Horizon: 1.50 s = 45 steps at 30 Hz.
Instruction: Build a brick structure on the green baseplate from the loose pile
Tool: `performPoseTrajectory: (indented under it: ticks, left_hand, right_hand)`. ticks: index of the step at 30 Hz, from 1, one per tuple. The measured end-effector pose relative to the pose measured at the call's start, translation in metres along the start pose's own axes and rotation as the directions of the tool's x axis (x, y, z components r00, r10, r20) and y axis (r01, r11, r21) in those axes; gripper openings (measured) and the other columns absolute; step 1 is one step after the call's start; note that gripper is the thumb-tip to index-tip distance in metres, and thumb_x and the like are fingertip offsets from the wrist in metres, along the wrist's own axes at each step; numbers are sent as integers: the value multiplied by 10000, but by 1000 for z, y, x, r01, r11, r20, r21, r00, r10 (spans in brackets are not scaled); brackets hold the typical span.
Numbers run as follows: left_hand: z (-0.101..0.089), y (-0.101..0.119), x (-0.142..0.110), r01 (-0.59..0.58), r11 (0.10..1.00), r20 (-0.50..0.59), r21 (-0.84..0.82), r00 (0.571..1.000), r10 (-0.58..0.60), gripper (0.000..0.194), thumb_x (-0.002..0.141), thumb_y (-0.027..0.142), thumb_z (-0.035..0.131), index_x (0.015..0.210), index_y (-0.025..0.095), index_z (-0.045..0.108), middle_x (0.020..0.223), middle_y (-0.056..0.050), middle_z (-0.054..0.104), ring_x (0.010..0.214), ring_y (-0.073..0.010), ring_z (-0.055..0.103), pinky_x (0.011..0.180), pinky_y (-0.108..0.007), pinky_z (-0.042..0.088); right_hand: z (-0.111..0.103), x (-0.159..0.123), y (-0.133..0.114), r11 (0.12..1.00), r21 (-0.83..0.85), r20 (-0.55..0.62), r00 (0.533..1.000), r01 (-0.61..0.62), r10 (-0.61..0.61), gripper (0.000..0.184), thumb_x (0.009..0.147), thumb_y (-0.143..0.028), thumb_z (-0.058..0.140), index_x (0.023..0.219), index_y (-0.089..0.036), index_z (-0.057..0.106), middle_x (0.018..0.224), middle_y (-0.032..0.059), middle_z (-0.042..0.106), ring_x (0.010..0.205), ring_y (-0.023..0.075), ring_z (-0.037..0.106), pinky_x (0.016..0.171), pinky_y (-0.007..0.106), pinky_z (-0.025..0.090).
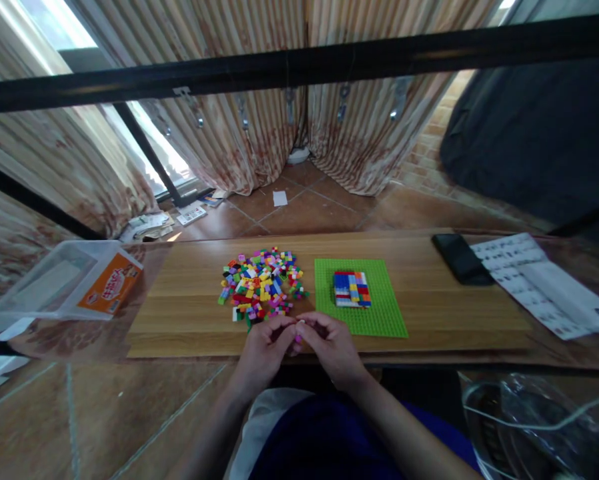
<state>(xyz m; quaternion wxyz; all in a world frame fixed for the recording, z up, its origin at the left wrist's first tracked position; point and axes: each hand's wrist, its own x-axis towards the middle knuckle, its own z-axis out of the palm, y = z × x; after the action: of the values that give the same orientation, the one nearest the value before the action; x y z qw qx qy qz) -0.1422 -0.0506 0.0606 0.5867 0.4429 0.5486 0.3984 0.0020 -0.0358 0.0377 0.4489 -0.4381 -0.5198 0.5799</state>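
Wooden surface [454,320] runs long axis left to right; on it, right of centre, a green baseplate [385,308], near edge roughly parallel to the surface's, with a loose brick pile [264,283] to its left. Left hand [265,344] and right hand [335,345] meet over the near edge; a low multicoloured block [352,289] sits on the baseplate, sides roughly in line with it. Smallest: a pink piece [298,339], pinched between both hands' fingertips, its direction and long axis too covered to tell.

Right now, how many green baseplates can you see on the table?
1. The green baseplate lies on the table, right of the loose brick pile, with a brick block on it. Smaller ones could be hidden under the pile.
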Motion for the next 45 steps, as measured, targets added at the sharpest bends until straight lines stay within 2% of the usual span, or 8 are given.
performPoseTrajectory:
  ticks: [7,14,16,19,22,26,31,45]
  left_hand:
    - [9,-17,-3,-139,943,-22,302,988,153,221,845,359,564,832,166,669,728,-13,634,682,-133,581,640,-237,451]
    - [12,-36,-1,3,995,-213,97,977,18,229,787,376,608,821,153,645,641,9,593,594,-126,548,572,-232,441]
    - [6,-42,-1,12,999,-238,45,971,-1,240,767,386,633,813,151,652,653,8,602,613,-127,557,589,-230,449]
    - [-1,-51,0,-13,1000,-270,13,963,16,266,740,388,670,859,151,679,765,-22,664,716,-149,603,662,-241,476]
    - [-6,-57,2,-44,999,-307,-15,951,37,302,734,366,684,950,155,685,895,-53,699,820,-174,634,739,-267,496]
    - [-10,-57,6,-39,997,-344,-68,939,13,360,716,347,702,1014,153,645,926,-63,705,830,-176,650,746,-283,511]
    - [-6,-51,6,-69,997,-304,-41,951,53,341,714,337,711,983,156,604,932,-68,702,843,-176,665,763,-292,520]
    - [5,-39,1,-123,991,-196,49,972,130,163,734,295,693,748,147,628,720,-30,657,667,-147,626,643,-255,506]
  right_hand:
    - [3,-8,12,999,-7,-148,988,-51,49,190,782,-352,665,732,-172,700,668,10,664,644,145,581,638,269,460]
    - [-5,9,17,995,-22,-370,926,-92,78,253,808,-423,613,752,-183,668,581,-9,600,519,135,511,527,263,422]
    - [-8,17,19,961,-271,-283,959,-47,-33,189,829,-351,599,785,-190,686,684,20,660,618,157,575,621,278,454]
    - [-4,28,25,773,-633,-82,989,46,-126,140,838,-187,562,792,-186,694,822,61,697,781,184,623,753,291,452]
    - [4,36,31,650,-754,5,990,97,-142,188,846,-110,520,881,-163,697,892,92,701,858,204,638,802,299,450]
    - [7,36,30,751,-647,14,987,133,-162,208,861,-151,533,1002,-164,685,963,90,716,868,203,658,810,298,470]
    - [7,22,27,940,-339,58,998,35,-16,195,877,-303,552,872,-194,714,865,46,739,784,179,671,720,271,491]
    - [8,2,25,990,-114,-50,996,-82,77,163,797,-289,622,697,-172,676,646,11,662,618,144,592,606,251,445]
